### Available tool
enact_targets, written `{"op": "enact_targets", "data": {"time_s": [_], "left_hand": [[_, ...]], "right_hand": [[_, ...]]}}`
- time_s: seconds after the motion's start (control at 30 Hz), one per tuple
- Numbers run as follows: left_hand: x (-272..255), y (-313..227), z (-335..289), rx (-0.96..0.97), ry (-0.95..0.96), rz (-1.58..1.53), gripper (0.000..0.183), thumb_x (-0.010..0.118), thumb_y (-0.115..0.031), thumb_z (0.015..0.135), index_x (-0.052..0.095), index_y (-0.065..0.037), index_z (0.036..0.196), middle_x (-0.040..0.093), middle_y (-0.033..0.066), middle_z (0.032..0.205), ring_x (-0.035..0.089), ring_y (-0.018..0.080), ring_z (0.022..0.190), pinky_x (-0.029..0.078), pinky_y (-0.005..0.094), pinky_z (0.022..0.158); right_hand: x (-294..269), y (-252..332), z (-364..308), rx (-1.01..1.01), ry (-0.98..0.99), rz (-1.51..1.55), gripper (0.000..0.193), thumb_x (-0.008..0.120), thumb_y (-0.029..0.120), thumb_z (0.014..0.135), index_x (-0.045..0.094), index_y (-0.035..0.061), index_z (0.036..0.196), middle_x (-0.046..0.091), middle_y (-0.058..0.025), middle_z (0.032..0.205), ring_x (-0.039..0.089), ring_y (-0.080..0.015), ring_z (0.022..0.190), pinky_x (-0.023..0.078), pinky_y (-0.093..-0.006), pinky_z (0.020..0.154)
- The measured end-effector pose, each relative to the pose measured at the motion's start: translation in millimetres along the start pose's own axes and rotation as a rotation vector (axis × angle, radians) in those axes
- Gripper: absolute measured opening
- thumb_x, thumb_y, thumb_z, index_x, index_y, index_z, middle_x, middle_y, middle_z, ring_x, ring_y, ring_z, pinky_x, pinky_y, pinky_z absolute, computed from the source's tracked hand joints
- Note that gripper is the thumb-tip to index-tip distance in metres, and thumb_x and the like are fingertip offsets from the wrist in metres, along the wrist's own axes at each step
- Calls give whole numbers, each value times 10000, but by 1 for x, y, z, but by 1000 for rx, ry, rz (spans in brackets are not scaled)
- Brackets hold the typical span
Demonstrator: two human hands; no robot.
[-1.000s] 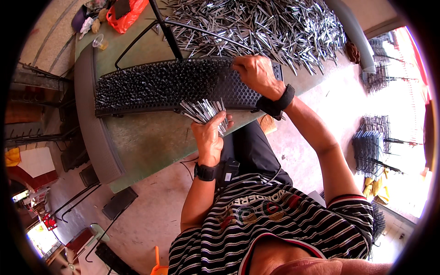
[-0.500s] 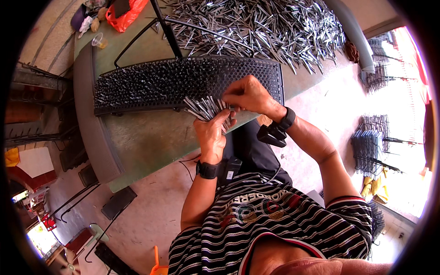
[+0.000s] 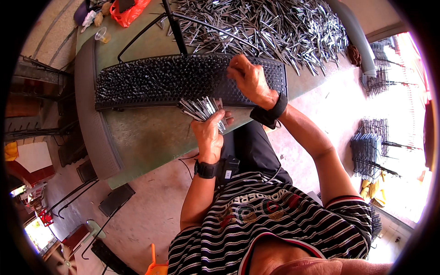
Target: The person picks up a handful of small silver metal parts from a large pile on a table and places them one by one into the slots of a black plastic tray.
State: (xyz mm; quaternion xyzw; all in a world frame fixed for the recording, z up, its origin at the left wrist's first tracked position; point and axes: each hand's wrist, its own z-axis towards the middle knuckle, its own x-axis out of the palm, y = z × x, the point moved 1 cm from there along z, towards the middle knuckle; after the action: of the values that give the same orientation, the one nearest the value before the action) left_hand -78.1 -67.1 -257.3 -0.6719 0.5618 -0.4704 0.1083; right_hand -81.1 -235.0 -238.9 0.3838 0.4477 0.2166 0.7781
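My left hand [image 3: 208,133] is closed round a fanned bundle of thin metal strips [image 3: 200,109], just in front of a long black perforated rack [image 3: 270,81]. Many of the rack's holes, from its left end to past the middle, hold upright metal pieces [image 3: 151,80]; bare holes show toward the right. Over that right part hovers my right hand [image 3: 250,81], fingers curled and pinched together. Whether a strip sits between those fingertips is too blurred to tell. Both wrists wear black straps with small devices.
A large heap of loose metal strips [image 3: 266,27] covers the far side of the green table [image 3: 146,137]. A black metal frame [image 3: 178,34] stands behind the rack. A plastic cup [image 3: 102,35] and a red bag [image 3: 130,13] lie at far left. Wire racks [image 3: 366,149] stand at right.
My right hand has moved away from the bundle, up and slightly right, over the rack. The left hand still grips the strips and has barely shifted. The view has tilted slightly.
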Motion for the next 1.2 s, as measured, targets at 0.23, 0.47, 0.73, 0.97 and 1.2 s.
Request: {"op": "enact_targets", "data": {"time_s": [0.23, 0.47, 0.73, 0.97, 1.2], "left_hand": [[-1, 0, 0, -1, -27, 11, 214, 630, 87, 743, 595, 5, 938, 636, 103, 860, 636, 230, 624, 549, 340, 509], [3, -2, -3, -12, -29, 14, 199, 641, 77, 743, 602, -4, 920, 638, 92, 838, 638, 224, 636, 550, 338, 520], [8, -2, -6, -16, -25, 15, 195, 650, 70, 734, 601, -9, 906, 633, 90, 816, 637, 225, 625, 547, 343, 521], [10, -1, -5, -6, -15, 34, 182, 644, 72, 733, 603, 4, 897, 635, 101, 812, 641, 227, 639, 545, 340, 521], [11, -3, -5, -27, -3, 3, 177, 635, 72, 746, 608, 18, 913, 635, 100, 811, 643, 228, 649, 547, 339, 530]], "right_hand": [[-7, 14, 7, -281, 167, -498, 68, 575, 50, 788, 547, 33, 848, 587, -134, 743, 585, -349, 636, 462, -392, 522], [-7, 15, 13, -414, 300, -552, 27, 548, 49, 779, 531, 37, 796, 542, -113, 698, 561, -343, 612, 442, -413, 505], [-11, 9, 5, -321, 202, -373, 72, 581, 81, 797, 584, 35, 852, 600, -123, 733, 603, -329, 685, 475, -383, 541], [-14, -1, 6, -331, 299, -525, 53, 589, 49, 795, 596, 34, 845, 615, -127, 758, 601, -334, 657, 485, -372, 557], [-21, 18, -9, 104, 410, 59, 171, 699, 126, 757, 661, -15, 847, 652, -70, 681, 592, -91, 577, 470, -234, 515]]}}
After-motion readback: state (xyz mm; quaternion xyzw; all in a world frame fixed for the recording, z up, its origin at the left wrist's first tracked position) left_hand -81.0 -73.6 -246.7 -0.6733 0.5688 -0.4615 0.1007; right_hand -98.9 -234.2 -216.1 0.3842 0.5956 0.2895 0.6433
